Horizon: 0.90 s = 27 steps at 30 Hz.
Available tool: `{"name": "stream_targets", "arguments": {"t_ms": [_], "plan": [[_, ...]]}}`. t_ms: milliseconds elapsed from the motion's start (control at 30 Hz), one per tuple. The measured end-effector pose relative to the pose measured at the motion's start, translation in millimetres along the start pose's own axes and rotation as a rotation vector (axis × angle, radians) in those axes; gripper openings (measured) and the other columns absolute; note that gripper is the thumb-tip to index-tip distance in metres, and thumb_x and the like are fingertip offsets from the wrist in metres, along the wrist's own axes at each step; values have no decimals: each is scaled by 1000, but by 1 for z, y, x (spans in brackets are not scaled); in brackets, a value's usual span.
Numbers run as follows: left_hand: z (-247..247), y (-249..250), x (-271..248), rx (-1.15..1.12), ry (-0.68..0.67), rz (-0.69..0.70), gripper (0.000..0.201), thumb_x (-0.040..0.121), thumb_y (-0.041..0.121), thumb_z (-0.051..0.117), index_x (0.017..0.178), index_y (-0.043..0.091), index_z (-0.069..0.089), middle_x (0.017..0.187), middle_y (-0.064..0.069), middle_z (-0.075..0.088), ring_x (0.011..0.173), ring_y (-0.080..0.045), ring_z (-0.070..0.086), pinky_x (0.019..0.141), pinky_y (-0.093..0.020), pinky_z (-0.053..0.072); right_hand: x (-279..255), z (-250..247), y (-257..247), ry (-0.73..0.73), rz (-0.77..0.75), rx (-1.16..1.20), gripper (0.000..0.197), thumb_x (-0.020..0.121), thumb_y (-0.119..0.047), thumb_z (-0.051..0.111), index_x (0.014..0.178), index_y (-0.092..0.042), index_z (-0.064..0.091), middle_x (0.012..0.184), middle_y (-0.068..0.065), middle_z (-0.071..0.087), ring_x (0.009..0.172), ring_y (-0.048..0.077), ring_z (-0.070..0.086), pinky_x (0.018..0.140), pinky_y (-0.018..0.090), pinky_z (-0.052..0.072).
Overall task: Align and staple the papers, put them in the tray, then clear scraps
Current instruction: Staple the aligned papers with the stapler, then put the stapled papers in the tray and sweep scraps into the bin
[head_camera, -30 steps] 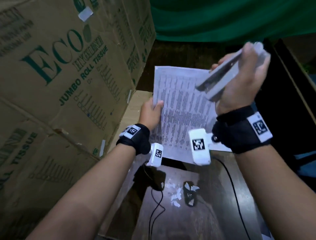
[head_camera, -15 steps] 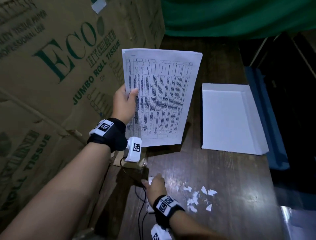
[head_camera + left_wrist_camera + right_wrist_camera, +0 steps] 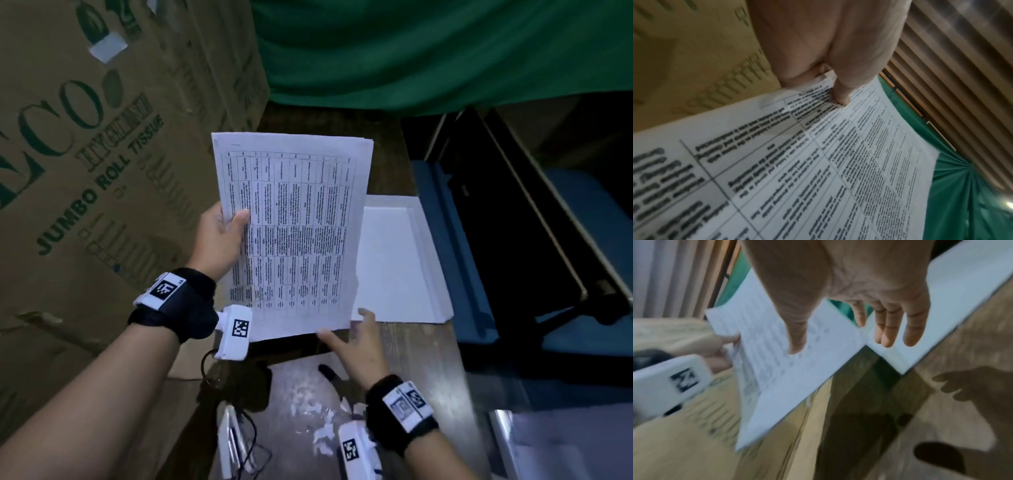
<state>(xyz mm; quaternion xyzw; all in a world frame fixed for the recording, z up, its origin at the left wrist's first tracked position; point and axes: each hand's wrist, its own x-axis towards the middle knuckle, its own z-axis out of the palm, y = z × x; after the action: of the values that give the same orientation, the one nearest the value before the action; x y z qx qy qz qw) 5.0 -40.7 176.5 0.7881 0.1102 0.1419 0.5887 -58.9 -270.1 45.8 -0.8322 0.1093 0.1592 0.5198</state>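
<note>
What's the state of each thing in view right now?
papers: held up off the table, stack squared
left hand: pinches the papers' left edge
right hand: fingers straight, at the papers' lower right corner, holds nothing
tray: flat on the table, holds nothing
scraps: scattered on the table
stapler: lying on the table, untouched

The cardboard box (image 3: 102,154) bears green print — "ECO" in large letters, "JUMBO ROLL TISSUE" beneath it. Right of the box, the papers (image 3: 294,233) carry a printed table — too blurred to read.
</note>
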Motion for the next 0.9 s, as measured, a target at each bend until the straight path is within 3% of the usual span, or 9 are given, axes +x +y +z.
{"name": "stream_targets", "arguments": {"t_ms": [100, 200, 300, 367, 467, 600, 700, 767, 900], "plan": [[43, 9, 4, -14, -68, -33, 24, 101, 13, 45, 121, 12, 59, 91, 13, 65, 79, -3, 63, 60, -11, 52, 18, -62, -11, 13, -39, 96, 92, 69, -39, 80, 141, -20, 25, 127, -5, 42, 117, 11, 44, 106, 37, 41], [86, 10, 10, -45, -122, -86, 26, 101, 13, 45, 122, 11, 60, 109, -1, 70, 96, -11, 67, 78, -22, 57, 31, -98, -2, -68, -34, 245, 51, 83, -22, 71, 129, -16, 49, 121, -1, 64, 106, 9, 62, 101, 36, 49], [123, 9, 17, -74, -159, -128, 28, 100, 13, 47, 125, 12, 59, 123, -6, 67, 109, -19, 65, 94, -40, 53, 45, -121, 13, 25, -57, 229, 18, 91, -11, 58, 101, -23, 66, 102, -7, 71, 103, 15, 66, 94, 34, 53], [142, 5, 22, -82, -181, -139, 28, 99, 14, 49, 125, 12, 59, 122, -4, 66, 107, -18, 65, 88, -34, 54, 58, -134, 22, 93, -34, 223, 17, 92, -9, 55, 95, -23, 66, 97, -7, 71, 102, 18, 66, 88, 29, 54], [163, -10, 27, -82, -253, -227, 19, 96, 13, 56, 115, 15, 58, 113, -7, 71, 95, -20, 69, 76, -31, 56, 82, -150, 26, 175, 27, 238, 14, 92, -12, 56, 95, -21, 66, 105, 7, 71, 102, 25, 66, 96, 43, 52], [184, -46, 17, 62, -377, -340, 33, 90, -1, 60, 120, 9, 51, 101, -12, 70, 92, -25, 69, 73, -29, 55, 120, -162, 21, 209, 87, 225, 21, 94, -9, 52, 111, -6, 64, 108, 9, 68, 104, 27, 63, 97, 41, 50], [200, -69, 9, 248, -355, -287, 48, 86, -4, 60, 127, 17, 46, 99, -20, 65, 87, -30, 66, 76, -36, 54, 148, -157, 25, 236, 145, 139, 26, 92, -6, 53, 117, -4, 62, 112, 13, 68, 107, 32, 63, 98, 47, 51], [212, -78, 8, 341, -331, -244, 54, 87, -6, 53, 133, 20, 40, 96, -14, 63, 79, -23, 62, 71, -32, 52, 159, -149, 28, 240, 172, 35, 38, 92, -1, 49, 129, -2, 52, 120, 15, 65, 112, 32, 60, 101, 40, 48], [233, -94, 13, 567, -332, -167, 60, 86, -11, 40, 138, 18, 38, 99, -17, 64, 80, -31, 64, 72, -40, 55, 172, -135, 32, 242, 169, -195, 39, 89, 6, 42, 127, 0, 43, 112, 20, 60, 93, 33, 59, 81, 35, 50]]}}
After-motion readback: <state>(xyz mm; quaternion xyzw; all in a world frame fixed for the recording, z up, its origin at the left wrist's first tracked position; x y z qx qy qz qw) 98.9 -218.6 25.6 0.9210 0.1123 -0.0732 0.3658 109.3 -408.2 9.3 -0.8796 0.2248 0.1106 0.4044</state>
